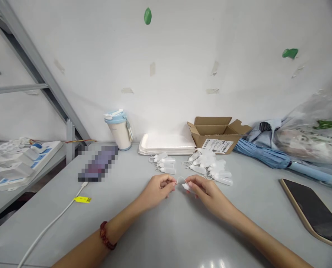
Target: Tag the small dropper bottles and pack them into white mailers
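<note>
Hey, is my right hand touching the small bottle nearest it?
Touching: the head view shows the right hand pinching the small bottle, with one end sticking out.

One small bottle (185, 186), white, tapered nozzle end showing; body mostly covered by fingers, so length and contents not readable. Held at the fingertips of the right hand (209, 193). Pose: tilted, nearly lying, nozzle end towards the left hand (157, 190), body running back under the right fingers. Whether it touches the tabletop (166, 238) cannot be told.

One thin white cord (180, 177), bowed upward in a shallow arch over the gap between the hands. Left end pinched in the left fingertips; right end meets the right fingertips, just above the bottle. Exact attachment too small to make out.
</note>
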Demonstrator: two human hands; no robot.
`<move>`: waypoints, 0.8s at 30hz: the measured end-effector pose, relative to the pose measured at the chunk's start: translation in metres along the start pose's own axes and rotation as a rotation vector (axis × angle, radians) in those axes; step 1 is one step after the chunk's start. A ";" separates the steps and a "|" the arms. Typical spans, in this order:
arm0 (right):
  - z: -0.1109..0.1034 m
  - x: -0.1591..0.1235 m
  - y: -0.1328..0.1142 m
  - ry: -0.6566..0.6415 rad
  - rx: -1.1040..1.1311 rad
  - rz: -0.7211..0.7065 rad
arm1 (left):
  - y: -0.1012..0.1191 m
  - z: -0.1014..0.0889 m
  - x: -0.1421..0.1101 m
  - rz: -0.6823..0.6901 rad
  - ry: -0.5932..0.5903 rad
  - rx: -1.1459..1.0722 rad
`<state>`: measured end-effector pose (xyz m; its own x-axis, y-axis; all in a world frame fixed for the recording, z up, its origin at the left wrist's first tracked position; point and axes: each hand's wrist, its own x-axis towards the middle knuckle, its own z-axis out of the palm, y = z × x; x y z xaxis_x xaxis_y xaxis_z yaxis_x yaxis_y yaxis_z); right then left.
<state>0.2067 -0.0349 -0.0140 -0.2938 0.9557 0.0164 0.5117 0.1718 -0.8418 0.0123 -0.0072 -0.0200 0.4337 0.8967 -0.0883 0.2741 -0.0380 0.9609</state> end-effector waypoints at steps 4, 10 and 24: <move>0.001 0.000 0.001 -0.005 0.017 -0.025 | 0.000 -0.001 0.001 -0.013 -0.021 -0.049; -0.001 0.001 0.002 0.040 -0.014 -0.026 | -0.001 -0.001 0.000 -0.039 -0.059 -0.084; 0.000 0.000 -0.001 -0.005 0.054 -0.032 | -0.013 -0.004 0.003 0.010 -0.119 -0.123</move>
<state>0.2060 -0.0353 -0.0128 -0.3136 0.9487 0.0409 0.4578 0.1888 -0.8688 0.0066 -0.0019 -0.0316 0.5360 0.8380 -0.1022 0.1658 0.0142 0.9860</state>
